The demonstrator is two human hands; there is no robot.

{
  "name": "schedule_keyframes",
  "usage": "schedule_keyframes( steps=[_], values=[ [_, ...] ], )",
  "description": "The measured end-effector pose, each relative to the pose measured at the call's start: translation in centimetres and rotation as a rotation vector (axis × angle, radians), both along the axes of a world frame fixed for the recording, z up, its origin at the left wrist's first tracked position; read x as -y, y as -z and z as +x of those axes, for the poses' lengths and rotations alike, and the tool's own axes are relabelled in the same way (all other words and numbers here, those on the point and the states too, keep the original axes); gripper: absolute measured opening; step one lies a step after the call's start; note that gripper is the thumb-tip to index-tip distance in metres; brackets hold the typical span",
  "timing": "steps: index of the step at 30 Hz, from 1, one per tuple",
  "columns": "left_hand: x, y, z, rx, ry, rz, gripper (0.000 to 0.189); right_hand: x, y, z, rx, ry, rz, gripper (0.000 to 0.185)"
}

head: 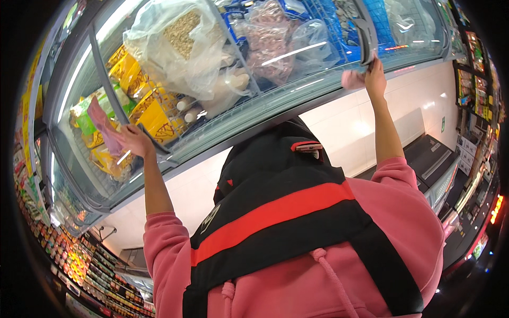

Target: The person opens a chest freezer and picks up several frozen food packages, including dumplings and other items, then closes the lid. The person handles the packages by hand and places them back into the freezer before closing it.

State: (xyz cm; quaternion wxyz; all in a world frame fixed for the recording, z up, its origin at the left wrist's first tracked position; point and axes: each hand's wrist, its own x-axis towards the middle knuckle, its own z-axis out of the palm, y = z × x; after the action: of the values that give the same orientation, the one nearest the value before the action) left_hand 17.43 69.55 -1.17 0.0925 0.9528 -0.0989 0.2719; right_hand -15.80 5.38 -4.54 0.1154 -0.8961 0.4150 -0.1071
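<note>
My left hand (137, 141) holds a pink cloth (104, 129) over the glass at the left part of a chest freezer (278, 89), beside a grey lid handle (153, 139). My right hand (375, 81) is at the lower end of another grey lid handle (364, 41), and its fingers have hold of a second pink cloth (352, 79), blurred. Beneath the glass are yellow bags (157, 119), a large clear plastic bag of tan pieces (183, 35) and a bag of pinkish frozen food (270, 43). How firmly my right fingers touch the handle cannot be told.
I wear a black apron (270, 159) with a red band; a phone (309, 147) sticks out of its pocket. Shelves of packaged goods stand at the right (473, 91) and lower left (83, 258). Dark appliances (429, 159) are at the right, on the pale tiled floor (346, 119).
</note>
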Motion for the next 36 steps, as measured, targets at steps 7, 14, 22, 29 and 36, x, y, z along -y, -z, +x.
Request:
schedule_keyframes(
  steps=[7, 14, 22, 29, 36],
  values=[
    [-0.9, 0.3, -0.2, -0.107, 0.037, -0.265, 0.014, -7.1, 2.5, -0.8, -0.262, -0.058, 0.018, 0.016],
    [-1.5, -0.9, -3.7, -0.337, 0.176, -1.065, 0.018, -24.7, 0.6, 3.5, -0.146, -0.411, 0.216, 0.015],
    [-6.9, -1.6, -17.4, -0.568, -0.007, -1.416, 0.017, -45.4, 0.8, 9.9, 0.061, -0.985, 0.373, 0.014],
    [-12.4, -1.8, -22.9, -0.580, -0.157, -1.374, 0.017, -58.8, 3.1, 15.0, 0.116, -1.339, 0.079, 0.009],
    [-15.1, -5.2, -20.7, -0.563, -0.060, -1.205, 0.033, -59.2, -4.1, 15.8, 0.060, -0.930, 1.726, 0.036]
  ],
)
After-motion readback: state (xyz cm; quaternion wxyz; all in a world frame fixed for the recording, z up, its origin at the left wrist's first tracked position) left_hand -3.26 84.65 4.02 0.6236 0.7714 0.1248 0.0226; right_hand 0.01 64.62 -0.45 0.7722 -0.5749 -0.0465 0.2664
